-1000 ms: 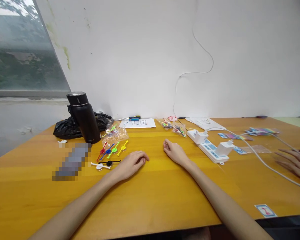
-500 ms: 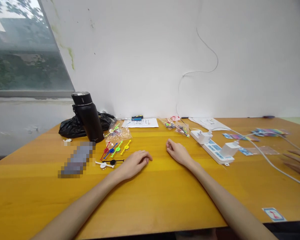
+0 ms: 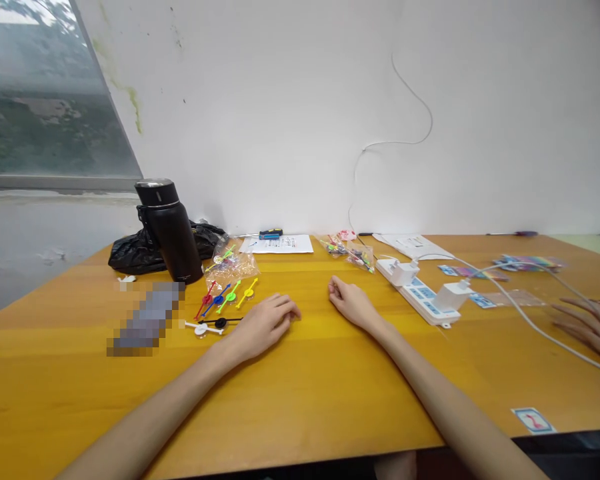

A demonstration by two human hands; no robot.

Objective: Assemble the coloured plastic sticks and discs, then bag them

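My left hand (image 3: pixel 266 325) rests on the wooden table, fingers loosely bent with the thumb apart, holding nothing. Just left of it lie plastic spinner arrows: a black one (image 3: pixel 221 323) partly behind the hand, a white one (image 3: pixel 201 329), and a slanted row of red (image 3: pixel 207 299), blue (image 3: pixel 215 301), green (image 3: pixel 229 297) and yellow (image 3: pixel 248 293). Across a gap, my right hand (image 3: pixel 354 305) lies on the table in a loose fist. No object shows in it. Nearest to its right is a white power strip (image 3: pixel 423 297) with two plugged-in adapters.
A black bottle (image 3: pixel 173 237) stands before a black plastic bag (image 3: pixel 133 255). Clear bags of arrows (image 3: pixel 363 257), paper sheets (image 3: pixel 285 245) and a screwdriver (image 3: pixel 271 234) lie near the wall. At right, another person's hand (image 3: pixel 587 327) rests by a white cable (image 3: pixel 525 317).
The whole view has shifted slightly, so most things appear a little further left. Both my hands keep nearly the same pose on the table, and the arrows stay in place.
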